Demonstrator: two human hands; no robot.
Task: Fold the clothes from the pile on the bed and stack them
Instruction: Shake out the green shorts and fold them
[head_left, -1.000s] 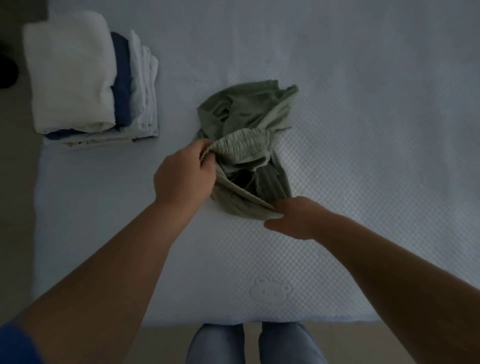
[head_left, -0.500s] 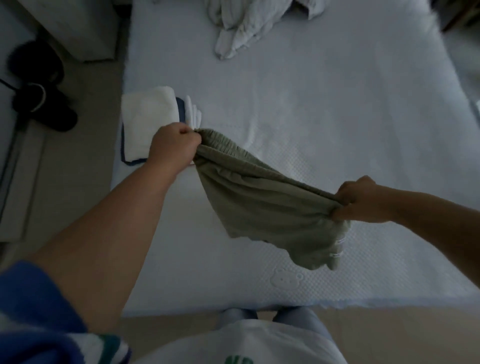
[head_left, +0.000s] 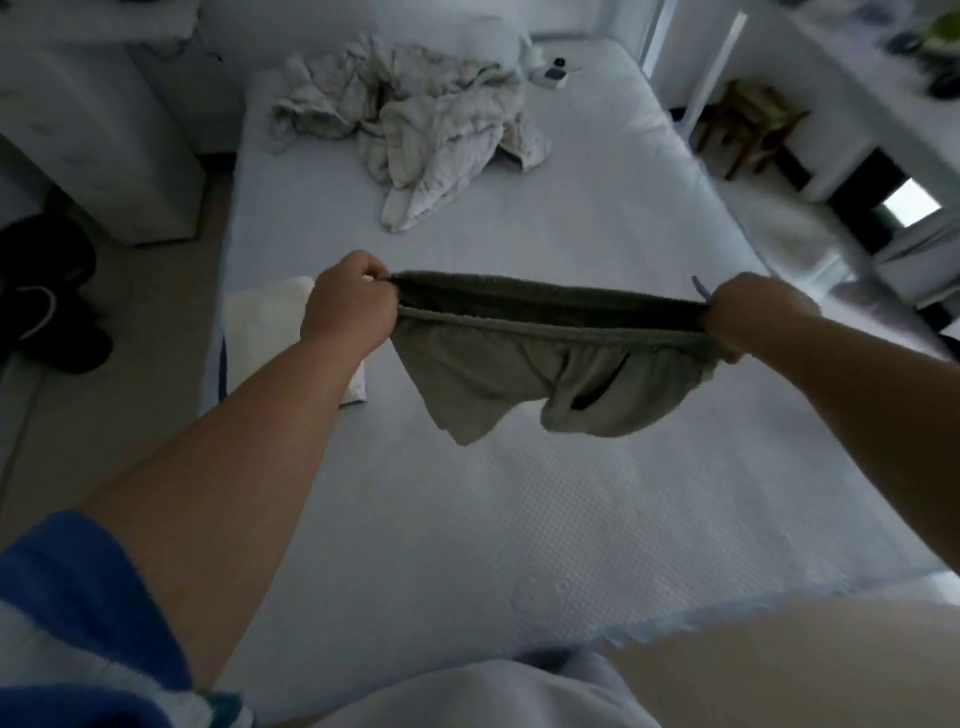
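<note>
Closest to the camera, at the lower left, a blue sleeve (head_left: 67, 587) covers the upper part of the person's left arm, and the pale front of their clothing fills the bottom edge. Beyond it the white bed (head_left: 519, 519) stretches away, its near part a bare textured cover with a scalloped edge. Above that stretch, both arms reach forward and hold a pair of olive-green shorts (head_left: 545, 379) up in the air, clear of the mattress. The left hand (head_left: 350, 306) has its fingers curled tight round the left end of the elastic waistband, and the right hand (head_left: 753, 317) grips the right end in the same way, so the waistband is pulled out nearly straight between them and gapes open toward the camera. The two legs of the shorts hang loose below it, and a thin drawstring end sticks up just beside the right hand. Behind the left hand and forearm, a stack of folded clothes (head_left: 270, 322) with a white piece on top lies on the left side of the bed, partly hidden by the arm. Farther up the bed, well apart from the shorts, sits the crumpled pile of pale clothes (head_left: 415, 119). On the floor to the left lies a dark object (head_left: 47, 296), too dim to identify
</note>
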